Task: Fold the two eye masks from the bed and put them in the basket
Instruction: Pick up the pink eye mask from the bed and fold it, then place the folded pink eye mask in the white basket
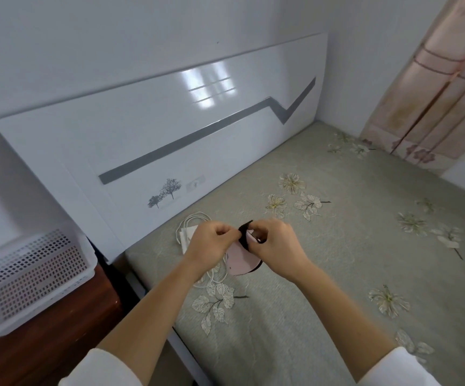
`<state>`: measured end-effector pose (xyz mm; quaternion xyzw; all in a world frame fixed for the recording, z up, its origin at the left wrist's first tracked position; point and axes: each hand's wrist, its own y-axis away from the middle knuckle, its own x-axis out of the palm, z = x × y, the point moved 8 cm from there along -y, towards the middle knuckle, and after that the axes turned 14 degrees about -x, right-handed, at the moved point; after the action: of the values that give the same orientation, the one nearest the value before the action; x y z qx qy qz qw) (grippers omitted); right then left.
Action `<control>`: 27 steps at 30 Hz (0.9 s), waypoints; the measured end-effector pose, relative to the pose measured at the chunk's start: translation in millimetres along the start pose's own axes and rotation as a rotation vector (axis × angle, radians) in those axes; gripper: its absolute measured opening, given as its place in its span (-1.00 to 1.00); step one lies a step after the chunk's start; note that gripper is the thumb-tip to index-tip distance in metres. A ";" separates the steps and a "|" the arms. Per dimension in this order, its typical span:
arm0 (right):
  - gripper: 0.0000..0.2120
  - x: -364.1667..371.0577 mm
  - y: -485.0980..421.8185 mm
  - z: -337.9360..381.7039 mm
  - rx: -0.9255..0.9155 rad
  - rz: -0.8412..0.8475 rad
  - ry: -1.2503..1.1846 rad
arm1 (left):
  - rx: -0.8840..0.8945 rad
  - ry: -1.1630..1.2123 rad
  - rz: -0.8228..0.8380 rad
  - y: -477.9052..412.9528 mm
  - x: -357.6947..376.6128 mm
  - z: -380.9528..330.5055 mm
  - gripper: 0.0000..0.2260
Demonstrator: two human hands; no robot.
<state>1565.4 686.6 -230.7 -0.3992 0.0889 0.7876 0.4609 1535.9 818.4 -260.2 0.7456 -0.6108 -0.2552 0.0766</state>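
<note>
Both hands, left hand (211,240) and right hand (277,242), pinch the pink eye mask's (241,259) black strap (244,235) taut for folding, white basket (30,277) waiting at nine o'clock.

We count two hands, the left hand (211,240) and the right hand (277,242), both pinching one pink eye mask (241,260) with one black strap (244,235). At nine o'clock from them sits one white basket (30,274). At ten o'clock lies one white item with cords (188,229), too hidden for us to identify.
</note>
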 end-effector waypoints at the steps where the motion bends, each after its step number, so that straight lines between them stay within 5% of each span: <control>1: -0.85 -0.6 0.8 -3.0 0.021 -0.026 -0.049 | -0.029 0.021 -0.057 -3.0 -6.9 6.2 -0.76; 12: -0.88 42.4 -7.2 2.6 0.179 -0.014 -0.395 | -0.449 0.647 -0.233 6.3 -67.3 85.4 -0.82; 19: -0.87 94.9 -34.7 45.1 0.235 -0.089 -0.595 | -0.494 0.931 -0.280 27.4 -135.7 127.3 -0.81; 27: -0.90 208.5 -92.0 135.3 0.211 0.155 -0.571 | -0.485 0.701 -0.260 38.3 -261.6 187.4 -0.84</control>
<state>1511.2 943.4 -267.9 -0.1037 0.0675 0.8872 0.4446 1381.3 1094.7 -329.6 0.8182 -0.3713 -0.1303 0.4191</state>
